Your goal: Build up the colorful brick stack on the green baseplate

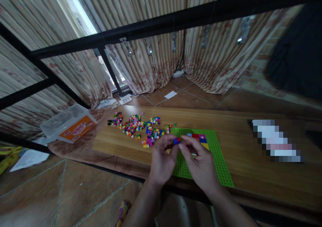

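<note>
Above a green baseplate [221, 166], my left hand [162, 158] and my right hand [201, 163] meet at the fingertips. Between them are small blue and red toy bricks [177, 140], pinched by the fingers of both hands. Whether these bricks are joined is too small to make out. On the far part of the baseplate, a patch of bricks [201, 137] in red, blue, purple and yellow is set in place, partly hidden by my right hand. Loose bricks [157, 133] lie on the wooden board just left of the plate.
More loose bricks [133, 123] are heaped further left on the wooden board [241, 153]. A clear plastic box [72, 121] with an orange label stands at the left end. To the right lies a pixelated flat object [276, 141]. A black metal frame [156, 31] crosses before the curtains.
</note>
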The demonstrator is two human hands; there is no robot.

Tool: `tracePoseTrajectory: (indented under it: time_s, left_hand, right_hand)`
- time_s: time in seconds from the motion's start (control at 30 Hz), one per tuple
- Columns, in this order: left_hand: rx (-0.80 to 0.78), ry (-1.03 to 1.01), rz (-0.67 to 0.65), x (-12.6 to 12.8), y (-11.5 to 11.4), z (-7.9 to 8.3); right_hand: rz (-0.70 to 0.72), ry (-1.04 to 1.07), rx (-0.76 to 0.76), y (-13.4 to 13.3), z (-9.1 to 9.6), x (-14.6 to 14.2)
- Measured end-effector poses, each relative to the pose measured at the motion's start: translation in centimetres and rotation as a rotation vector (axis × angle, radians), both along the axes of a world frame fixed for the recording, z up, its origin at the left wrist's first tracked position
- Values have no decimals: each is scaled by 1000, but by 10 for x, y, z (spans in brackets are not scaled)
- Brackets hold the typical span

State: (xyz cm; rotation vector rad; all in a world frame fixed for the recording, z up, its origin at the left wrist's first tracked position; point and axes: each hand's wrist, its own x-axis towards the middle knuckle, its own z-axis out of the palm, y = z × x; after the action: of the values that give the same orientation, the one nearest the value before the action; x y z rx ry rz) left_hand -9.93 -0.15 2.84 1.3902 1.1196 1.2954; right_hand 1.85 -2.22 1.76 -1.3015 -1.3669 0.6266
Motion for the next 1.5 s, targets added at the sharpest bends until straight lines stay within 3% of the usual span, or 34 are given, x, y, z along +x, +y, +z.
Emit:
tracePoseTrajectory:
  time_s: [0.33,0.9,1.5]
  left_hand:
    - [132,30,-74,-3,0,2]
    - [-28,-213,-56,7,-4,8]
    - [-44,-326,22,15,-9,5]
  right_hand:
    - [15,86,-3,4,7,2]
    - [0,140,9,1,6,1]
    - [-3,250,7,1,4,0]
